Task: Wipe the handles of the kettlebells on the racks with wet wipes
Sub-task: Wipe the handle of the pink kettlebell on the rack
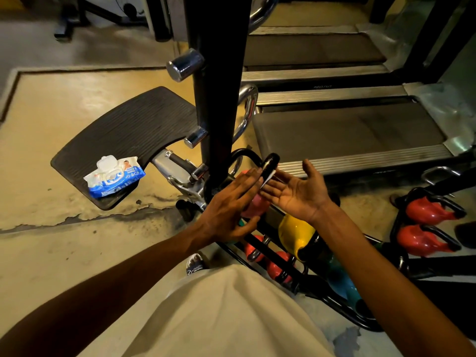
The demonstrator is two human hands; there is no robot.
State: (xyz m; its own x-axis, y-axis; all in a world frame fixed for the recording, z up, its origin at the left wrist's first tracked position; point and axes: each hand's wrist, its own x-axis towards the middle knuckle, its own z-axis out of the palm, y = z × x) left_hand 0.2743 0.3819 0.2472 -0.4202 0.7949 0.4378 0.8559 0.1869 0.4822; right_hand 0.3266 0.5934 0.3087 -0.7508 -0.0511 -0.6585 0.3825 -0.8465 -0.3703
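Above the rack (288, 273), both hands, left hand (231, 207) and right hand (296, 191), fingers straight, apparently sandwich a wipe (266, 179) against the black handle (269, 163); sliding them lengthwise should cover it.

Very little lettering can be made out. A short line of pale characters is seen on the dark front edge of the farther treadmill (322, 86), but it appears upside down and too small to be read. Printed panels and a picture are carried on the blue-and-white wet wipes pack (114, 177) (lying on the black ribbed footplate (123, 130)), yet no word on it can be deciphered. A small white mark is printed on the toe of the dark shoe (195, 265), and its lettering cannot be told either. No numbers are seen on the kettlebells.
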